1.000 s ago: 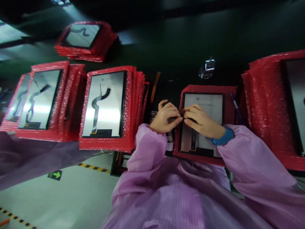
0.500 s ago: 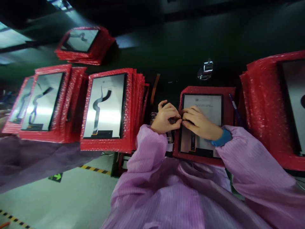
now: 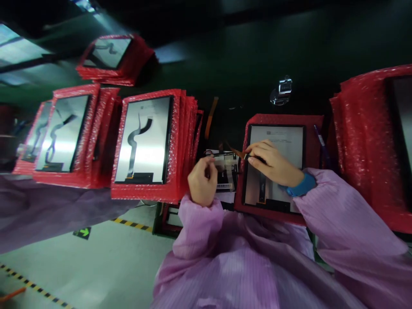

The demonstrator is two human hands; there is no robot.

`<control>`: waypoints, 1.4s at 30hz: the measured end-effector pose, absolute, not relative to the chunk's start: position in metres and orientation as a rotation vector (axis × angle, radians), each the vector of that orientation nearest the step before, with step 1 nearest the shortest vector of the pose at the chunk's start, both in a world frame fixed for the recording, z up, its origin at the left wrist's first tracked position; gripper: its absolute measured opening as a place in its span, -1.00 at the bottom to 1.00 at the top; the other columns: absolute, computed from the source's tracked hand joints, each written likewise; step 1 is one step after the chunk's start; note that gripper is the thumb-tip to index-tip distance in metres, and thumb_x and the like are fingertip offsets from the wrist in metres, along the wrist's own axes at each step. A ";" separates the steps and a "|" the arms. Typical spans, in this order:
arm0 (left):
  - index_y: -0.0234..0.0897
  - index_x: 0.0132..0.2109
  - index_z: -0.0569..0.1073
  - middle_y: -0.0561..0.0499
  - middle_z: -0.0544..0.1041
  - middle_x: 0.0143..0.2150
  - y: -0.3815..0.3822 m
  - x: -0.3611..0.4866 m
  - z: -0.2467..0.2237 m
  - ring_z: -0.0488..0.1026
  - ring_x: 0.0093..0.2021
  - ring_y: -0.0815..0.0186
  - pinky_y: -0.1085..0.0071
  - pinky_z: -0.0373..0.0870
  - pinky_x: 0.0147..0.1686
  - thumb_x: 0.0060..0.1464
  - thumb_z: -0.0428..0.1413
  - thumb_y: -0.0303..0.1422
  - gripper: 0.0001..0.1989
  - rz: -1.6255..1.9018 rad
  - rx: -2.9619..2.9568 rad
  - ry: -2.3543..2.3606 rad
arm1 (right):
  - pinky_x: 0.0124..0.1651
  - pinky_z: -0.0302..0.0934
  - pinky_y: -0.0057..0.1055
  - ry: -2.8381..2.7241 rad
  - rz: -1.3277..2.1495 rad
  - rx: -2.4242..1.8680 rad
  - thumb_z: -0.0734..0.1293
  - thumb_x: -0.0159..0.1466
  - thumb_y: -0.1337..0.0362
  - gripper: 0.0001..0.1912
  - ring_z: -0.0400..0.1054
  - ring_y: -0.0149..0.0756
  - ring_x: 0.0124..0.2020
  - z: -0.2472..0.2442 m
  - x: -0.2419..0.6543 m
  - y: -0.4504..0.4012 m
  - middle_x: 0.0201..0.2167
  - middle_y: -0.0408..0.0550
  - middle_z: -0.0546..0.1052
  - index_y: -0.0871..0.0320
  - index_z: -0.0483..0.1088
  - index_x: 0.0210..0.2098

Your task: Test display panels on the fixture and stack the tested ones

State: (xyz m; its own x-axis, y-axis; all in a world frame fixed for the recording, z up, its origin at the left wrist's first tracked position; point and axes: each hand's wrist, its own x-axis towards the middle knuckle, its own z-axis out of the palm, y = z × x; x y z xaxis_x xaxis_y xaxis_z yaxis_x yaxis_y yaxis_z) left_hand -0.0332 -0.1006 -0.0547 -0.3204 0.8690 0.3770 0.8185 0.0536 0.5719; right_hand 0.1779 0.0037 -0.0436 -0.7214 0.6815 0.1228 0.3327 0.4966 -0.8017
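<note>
My right hand (image 3: 276, 167), with a blue band at its wrist, pinches the end of a thin orange-brown ribbon cable (image 3: 237, 152) at the left edge of a display panel (image 3: 288, 148). That panel lies face up on a red bubble-wrap sleeve (image 3: 313, 150). Its own dark flex cable (image 3: 262, 193) runs down to a black strip at the bottom. To the left, my left hand (image 3: 202, 182) is curled, thumb and forefinger together; whatever it may hold is too small to make out. Beside it lies a dark electronic assembly (image 3: 227, 174) with labels.
Panels in red bubble wrap are stacked at left (image 3: 144, 141), far left (image 3: 62, 133), back left (image 3: 112, 56) and right (image 3: 363, 150). A metal hand counter (image 3: 283, 90) stands behind the panel. A purple pen (image 3: 321, 139) and an orange flex strip (image 3: 211, 118) lie nearby. Another person's sleeve (image 3: 58, 214) reaches in at left.
My hands were together at the panel's left edge; my left hand has moved left and down, away from my right. The ribbon cable and the electronic assembly now show between them.
</note>
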 end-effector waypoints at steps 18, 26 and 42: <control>-0.37 0.10 0.48 -0.13 0.54 -0.28 -0.118 -0.023 -0.085 0.49 -0.24 0.19 0.30 0.37 -0.20 0.32 -0.12 -0.44 -0.64 0.700 2.146 2.342 | 0.09 0.15 -0.15 -2.191 1.126 -0.834 0.06 0.47 0.01 -0.61 0.31 -0.17 -0.09 -0.043 0.179 0.002 -0.19 -0.02 0.53 0.10 0.38 -0.21; -0.21 0.10 0.53 0.00 0.38 -0.40 -0.145 -0.006 -0.083 0.34 -0.37 0.29 0.34 0.25 -0.29 0.33 -0.06 -0.43 -0.65 0.575 2.331 2.249 | 0.10 0.15 -0.16 -2.194 1.141 -0.840 0.07 0.46 0.04 -0.62 0.30 -0.17 -0.09 -0.042 0.179 0.001 -0.20 -0.02 0.53 0.10 0.39 -0.24; -0.16 0.19 0.50 0.01 0.37 -0.40 -0.145 -0.008 -0.089 0.33 -0.38 0.28 0.33 0.20 -0.32 0.27 -0.02 -0.52 -0.58 0.563 2.503 2.110 | 0.03 0.30 -0.04 -1.976 0.711 -1.514 0.16 0.43 0.02 -0.63 0.38 -0.05 -0.07 -0.010 0.253 -0.095 -0.09 0.09 0.49 0.12 0.34 0.05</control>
State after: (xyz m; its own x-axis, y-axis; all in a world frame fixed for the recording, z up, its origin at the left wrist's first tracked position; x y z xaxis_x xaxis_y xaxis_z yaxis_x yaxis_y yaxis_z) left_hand -0.0078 -0.1455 -0.0885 0.1428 0.9190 0.3674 0.9798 -0.1837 0.0785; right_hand 0.2534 -0.0953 -0.0104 -0.2185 0.9703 0.1034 0.6820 0.2277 -0.6950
